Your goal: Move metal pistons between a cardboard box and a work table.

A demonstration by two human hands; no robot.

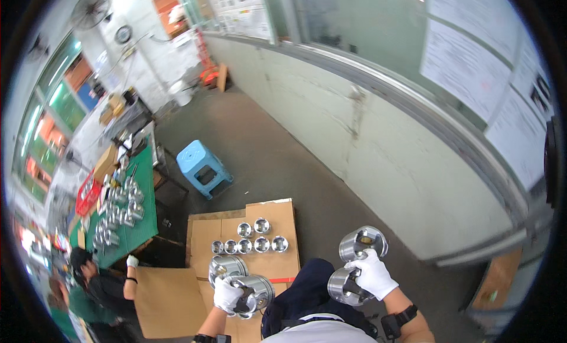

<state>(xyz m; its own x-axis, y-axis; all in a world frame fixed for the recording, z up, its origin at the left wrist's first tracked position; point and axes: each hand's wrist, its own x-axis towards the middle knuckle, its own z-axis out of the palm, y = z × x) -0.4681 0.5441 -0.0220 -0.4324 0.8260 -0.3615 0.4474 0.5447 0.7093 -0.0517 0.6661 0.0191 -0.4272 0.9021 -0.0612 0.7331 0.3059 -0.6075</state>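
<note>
My left hand (227, 294), in a white glove, is closed on a pair of shiny metal engine pistons above the cardboard. The nearer piston (258, 293) shows its hollow end; the other piston (227, 266) lies just beyond it. Out to the right, my gloved right hand (372, 275) grips two more pistons, an upper piston (356, 244) and a lower piston (341, 287), held over the floor beside my leg. The fingers are partly hidden behind the metal. Several smaller-looking pistons (261, 244) stand in rows on the cardboard sheet (207, 228) ahead of my left hand.
A blue plastic stool (204, 166) stands on the dark floor beyond the cardboard. At left, a green-topped table (139, 225) bears many pistons and a red basket (88, 195). A person (103, 284) in dark clothes touches a cardboard flap (168, 301). A wall (354, 136) runs along the right.
</note>
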